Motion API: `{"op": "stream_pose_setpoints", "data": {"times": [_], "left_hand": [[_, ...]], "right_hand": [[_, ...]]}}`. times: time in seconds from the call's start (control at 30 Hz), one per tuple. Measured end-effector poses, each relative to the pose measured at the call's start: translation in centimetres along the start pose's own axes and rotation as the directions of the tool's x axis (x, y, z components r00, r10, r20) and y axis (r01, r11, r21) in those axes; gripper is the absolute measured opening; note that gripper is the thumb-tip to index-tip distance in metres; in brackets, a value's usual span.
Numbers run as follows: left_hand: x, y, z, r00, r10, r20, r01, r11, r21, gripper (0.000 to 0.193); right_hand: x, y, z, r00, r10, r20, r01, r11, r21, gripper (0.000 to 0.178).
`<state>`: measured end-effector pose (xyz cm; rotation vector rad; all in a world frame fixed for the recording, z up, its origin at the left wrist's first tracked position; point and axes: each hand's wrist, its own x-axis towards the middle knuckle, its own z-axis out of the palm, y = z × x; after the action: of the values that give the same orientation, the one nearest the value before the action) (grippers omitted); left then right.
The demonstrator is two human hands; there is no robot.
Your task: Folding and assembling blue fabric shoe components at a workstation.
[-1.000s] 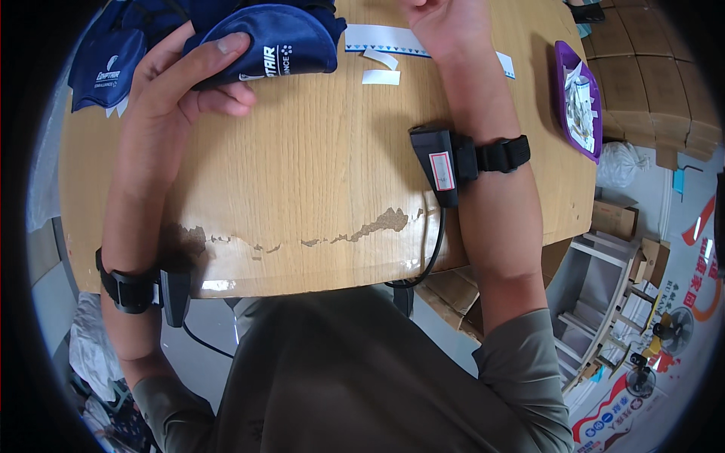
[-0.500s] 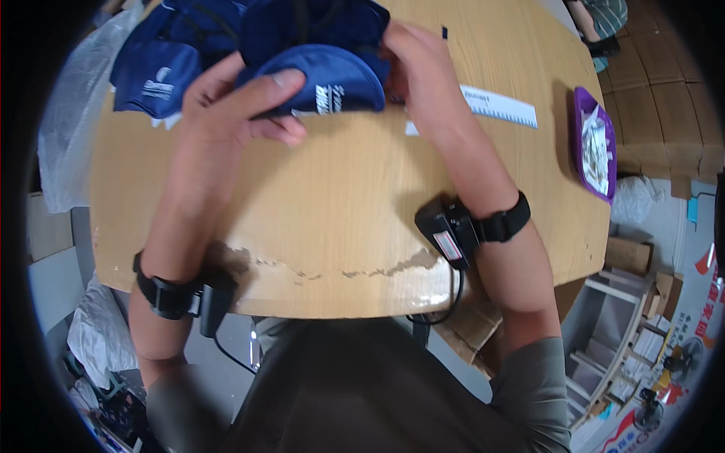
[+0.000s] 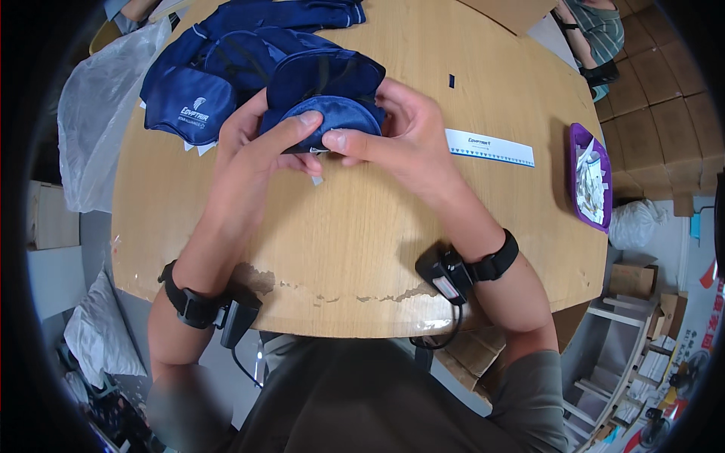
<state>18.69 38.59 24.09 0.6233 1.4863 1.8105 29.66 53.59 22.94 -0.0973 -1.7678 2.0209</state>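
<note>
Purple tray (image 3: 575, 198), paper strip (image 3: 489, 147), plastic bag (image 3: 98, 113).

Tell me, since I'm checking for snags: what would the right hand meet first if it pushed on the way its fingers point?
Likely the left hand, whose thumb faces the right hand across the dark blue eye mask both hold.

Two hands (image 3: 260, 140) (image 3: 400, 136), one purple tray (image 3: 572, 162)

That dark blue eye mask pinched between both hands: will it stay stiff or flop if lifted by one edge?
Probably floppy: the eye mask is soft padded fabric, curving under the left hand and right hand. Likely light, since fingertips alone hold it. Its strap may dangle and snag the pile of blue masks behind it.
</note>
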Motion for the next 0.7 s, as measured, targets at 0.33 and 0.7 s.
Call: {"op": "stream_pose_setpoints", "data": {"times": [0.33, 0.7], "left_hand": [[0.1, -0.1, 0.0, 1.000, -0.004, 0.009, 0.004, 1.000, -0.013, 0.035], [0.4, -0.3, -0.3, 0.998, -0.038, 0.042, 0.041, 0.997, -0.060, 0.033]], "right_hand": [[-0.3, -0.2, 0.6, 0.981, 0.165, -0.101, -0.157, 0.984, 0.086, 0.029], [-0.5, 0.1, -0.2, 0.971, 0.210, -0.113, -0.170, 0.941, 0.294, 0.031]]}}
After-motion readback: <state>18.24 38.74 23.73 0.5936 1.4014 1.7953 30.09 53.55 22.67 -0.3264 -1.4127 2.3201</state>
